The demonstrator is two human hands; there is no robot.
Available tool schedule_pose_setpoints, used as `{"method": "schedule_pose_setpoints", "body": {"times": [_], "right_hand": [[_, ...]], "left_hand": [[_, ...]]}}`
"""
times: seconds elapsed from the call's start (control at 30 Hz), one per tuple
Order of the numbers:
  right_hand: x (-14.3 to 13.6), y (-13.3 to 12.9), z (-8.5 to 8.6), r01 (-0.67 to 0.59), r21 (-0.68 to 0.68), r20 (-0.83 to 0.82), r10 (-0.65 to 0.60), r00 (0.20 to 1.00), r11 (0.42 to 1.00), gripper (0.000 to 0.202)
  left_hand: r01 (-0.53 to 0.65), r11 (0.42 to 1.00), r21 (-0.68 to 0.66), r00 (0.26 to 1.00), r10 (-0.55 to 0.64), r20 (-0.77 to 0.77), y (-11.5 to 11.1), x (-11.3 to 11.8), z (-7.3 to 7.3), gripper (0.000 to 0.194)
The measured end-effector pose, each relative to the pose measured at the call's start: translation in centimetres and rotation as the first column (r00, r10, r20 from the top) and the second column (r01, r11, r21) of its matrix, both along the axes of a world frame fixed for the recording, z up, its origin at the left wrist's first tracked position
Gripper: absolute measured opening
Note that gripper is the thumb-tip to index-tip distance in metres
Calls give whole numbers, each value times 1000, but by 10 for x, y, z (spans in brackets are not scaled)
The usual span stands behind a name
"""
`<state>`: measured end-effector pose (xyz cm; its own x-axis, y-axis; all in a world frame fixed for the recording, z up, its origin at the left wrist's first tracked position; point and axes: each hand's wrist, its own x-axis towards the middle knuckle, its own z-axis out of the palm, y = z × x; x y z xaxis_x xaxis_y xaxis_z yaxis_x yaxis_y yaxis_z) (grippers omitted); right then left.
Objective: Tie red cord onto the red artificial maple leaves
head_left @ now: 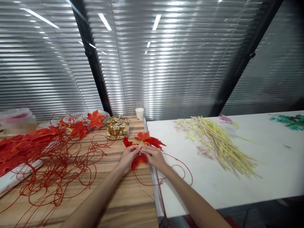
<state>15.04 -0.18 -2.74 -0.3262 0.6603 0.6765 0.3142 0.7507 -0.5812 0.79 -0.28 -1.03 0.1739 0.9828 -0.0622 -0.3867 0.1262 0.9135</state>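
A red-orange artificial maple leaf (147, 139) lies at the seam between the wooden table and the white table, and both hands grip it. My left hand (128, 155) pinches its lower left part. My right hand (154, 155) pinches it from the right, near the stem. A thin red string (180, 167) runs from the leaf across the white table and hangs off its front edge.
A tangle of red strings (59, 158) and a heap of red leaves (21, 147) cover the wooden table (128, 202) on the left. A gold-wrapped pack (117, 127) and a paper cup (139, 113) stand behind. Yellow stems (220, 142) and green pieces (289, 121) lie on the white table (273, 171).
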Motion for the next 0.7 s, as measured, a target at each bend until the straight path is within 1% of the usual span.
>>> {"method": "schedule_pose_setpoints", "body": {"times": [0.17,0.33,0.47,0.57,0.7], "right_hand": [[0,-1,0,29,-4,-12,-29,1000,1000,27],[0,0,2,22,0,-42,-22,999,1000,28],[-1,0,1,7,8,-15,-7,1000,1000,27],[-1,0,-1,15,3,-9,-15,1000,1000,27],[-1,1,-1,41,-20,-44,-42,998,999,26]], "left_hand": [[37,999,11,999,-37,10,1,-2,-1,18],[21,1000,-5,999,-21,25,0,-1,1,18],[26,1000,-4,999,-26,31,-1,-1,4,20],[41,999,-3,999,-41,31,-1,-1,3,20],[34,999,0,999,-34,22,1,-1,1,19]]}}
